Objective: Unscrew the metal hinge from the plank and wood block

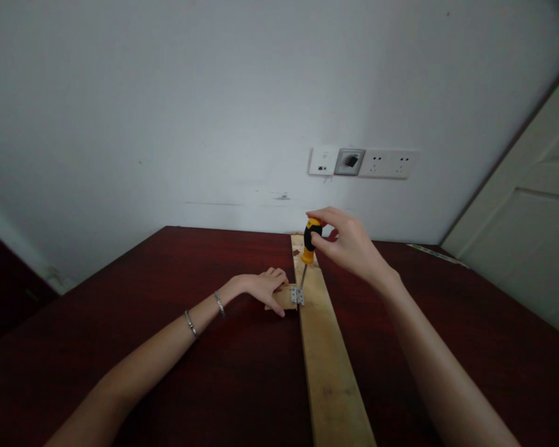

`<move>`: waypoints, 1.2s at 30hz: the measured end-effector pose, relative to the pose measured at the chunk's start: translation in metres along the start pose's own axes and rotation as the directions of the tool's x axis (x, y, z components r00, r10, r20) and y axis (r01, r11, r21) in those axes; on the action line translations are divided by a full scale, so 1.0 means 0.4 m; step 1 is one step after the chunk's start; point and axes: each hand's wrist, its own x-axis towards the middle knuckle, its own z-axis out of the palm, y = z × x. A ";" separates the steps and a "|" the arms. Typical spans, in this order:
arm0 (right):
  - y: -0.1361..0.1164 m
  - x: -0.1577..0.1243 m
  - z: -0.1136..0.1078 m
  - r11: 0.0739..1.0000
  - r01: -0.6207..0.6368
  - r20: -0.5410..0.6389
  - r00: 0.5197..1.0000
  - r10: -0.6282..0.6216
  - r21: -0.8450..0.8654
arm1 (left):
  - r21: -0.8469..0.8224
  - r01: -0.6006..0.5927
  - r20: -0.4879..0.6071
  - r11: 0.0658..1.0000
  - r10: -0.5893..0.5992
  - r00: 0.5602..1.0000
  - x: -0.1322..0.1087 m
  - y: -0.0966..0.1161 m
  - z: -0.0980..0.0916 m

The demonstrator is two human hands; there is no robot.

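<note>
My right hand [342,239] grips a yellow-and-black screwdriver [313,236] by its handle, fingers round the upper part. Its shaft slants down, and the tip meets a small silver hinge [297,295]. One leaf of the hinge lies on a small piece of wood [284,298], the other on the edge of a long wooden board [330,360]. With the thumb on the near side and the fingers on the far side, my left hand [265,290] holds the small piece of wood against the board. The exact spot under the screwdriver tip is too small to make out.
The board runs across a dark red tabletop [205,261] from my side to the white wall [190,112]. Wall sockets [384,164] sit above the table's far edge. A thin strip [435,253] lies near the far right corner, beside a pale door [535,205].
</note>
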 end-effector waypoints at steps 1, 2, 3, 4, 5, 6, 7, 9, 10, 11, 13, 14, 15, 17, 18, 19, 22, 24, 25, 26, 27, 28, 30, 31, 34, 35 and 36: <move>-0.002 0.000 0.001 1.000 0.002 0.008 1.000 -0.002 0.009 | 0.000 0.004 0.003 1.000 -0.004 1.000 -0.001 0.003 -0.002; -0.004 -0.001 0.001 1.000 0.001 0.015 1.000 -0.001 0.008 | 0.001 0.009 0.008 1.000 -0.009 1.000 -0.002 0.005 -0.004; -0.006 -0.001 0.002 1.000 -0.006 0.024 1.000 0.006 -0.004 | 0.001 0.013 0.012 1.000 -0.013 1.000 -0.002 0.006 -0.005; -0.007 -0.002 0.002 0.999 -0.019 0.027 0.999 0.020 -0.027 | 0.000 0.013 0.013 1.000 -0.013 1.000 -0.003 0.006 -0.006; -0.007 -0.002 0.002 0.998 -0.033 0.023 0.999 0.035 -0.055 | -0.001 0.013 0.014 1.000 -0.013 1.000 -0.003 0.006 -0.006; -0.007 -0.002 0.002 0.996 -0.047 0.012 0.999 0.048 -0.082 | -0.003 0.011 0.012 1.000 -0.011 1.000 -0.003 0.005 -0.005; -0.006 -0.003 0.001 0.994 -0.055 -0.002 0.998 0.055 -0.099 | -0.004 0.006 0.009 1.000 -0.006 1.000 -0.003 0.003 -0.005; -0.001 -0.002 0.001 0.995 -0.040 -0.019 0.999 0.039 -0.095 | -0.007 -0.001 0.008 1.000 0.001 1.000 -0.002 0.000 -0.003; 0.001 -0.002 0.001 0.996 -0.022 -0.020 1.000 0.021 -0.081 | -0.007 -0.001 0.010 1.000 0.001 1.000 -0.002 -0.002 -0.002; 0.004 -0.002 0.001 0.998 -0.005 -0.017 1.000 0.004 -0.066 | -0.007 -0.002 0.011 1.000 0.003 1.000 -0.003 -0.003 -0.002; 0.008 -0.001 0.000 0.999 0.008 -0.013 1.000 -0.009 -0.044 | -0.004 -0.006 0.007 1.000 0.006 1.000 -0.003 -0.003 -0.001; 0.009 0.000 0.000 0.999 0.005 -0.010 1.000 -0.005 -0.038 | -0.001 -0.005 0.004 1.000 0.005 1.000 -0.004 -0.003 -0.001; 0.008 0.000 0.000 0.999 -0.001 -0.003 1.000 0.001 -0.032 | 0.001 -0.005 0.001 1.000 0.005 1.000 -0.005 -0.003 -0.001; 0.006 -0.001 0.001 1.000 -0.003 0.023 1.000 0.003 -0.016 | 0.000 -0.001 -0.004 1.000 0.001 1.000 -0.006 -0.003 -0.001; 0.004 -0.001 0.002 1.000 0.003 0.038 0.999 -0.002 -0.013 | -0.002 0.000 -0.005 1.000 0.000 1.000 -0.006 -0.003 -0.001; 0.003 -0.002 0.003 1.000 0.007 0.051 0.999 -0.006 -0.017 | -0.004 -0.002 -0.005 1.000 0.002 1.000 -0.006 -0.003 -0.001; 0.004 -0.004 0.007 0.998 -0.006 0.041 0.999 0.008 -0.058 | -0.008 -0.011 -0.010 1.000 0.011 1.000 -0.006 -0.003 0.000; 0.009 -0.004 0.011 0.997 -0.017 0.007 1.000 0.018 -0.077 | -0.011 -0.010 -0.009 1.000 0.010 1.000 -0.004 -0.004 0.000; 0.012 -0.004 0.012 0.997 -0.013 -0.006 1.000 0.012 -0.076 | -0.013 -0.007 -0.006 1.000 0.006 1.000 -0.004 -0.004 0.000; 0.015 -0.003 0.013 0.998 -0.004 -0.012 1.000 0.003 -0.068 | -0.016 -0.003 -0.003 1.000 0.003 1.000 -0.004 -0.004 0.000; 0.017 -0.003 0.012 0.998 0.006 -0.013 1.000 -0.007 -0.055 | -0.018 -0.002 0.003 1.000 0.002 1.000 -0.003 -0.005 0.000; 0.018 -0.002 0.011 0.999 0.013 -0.012 1.000 -0.013 -0.042 | -0.022 -0.003 0.005 1.000 0.003 1.000 -0.003 -0.005 0.000; 0.017 -0.002 0.007 0.999 0.015 -0.002 1.000 -0.015 -0.030 | -0.026 -0.004 0.001 1.000 0.004 1.000 -0.002 -0.007 0.000; 0.015 -0.002 0.004 0.999 0.011 0.008 1.000 -0.011 -0.032 | -0.026 -0.004 -0.003 1.000 0.004 1.000 -0.001 -0.008 0.001; 0.003 -0.003 -0.006 0.999 -0.006 0.045 0.999 0.009 -0.050 | -0.018 0.000 -0.005 1.000 0.000 1.000 0.000 -0.010 0.002; -0.001 -0.004 -0.009 0.998 -0.013 0.055 0.998 0.016 -0.054 | -0.016 -0.001 -0.003 1.000 0.001 1.000 0.000 -0.010 0.002; -0.005 -0.005 -0.011 0.998 -0.021 0.063 0.998 0.025 -0.060 | -0.015 -0.002 -0.001 1.000 0.002 1.000 0.000 -0.010 0.002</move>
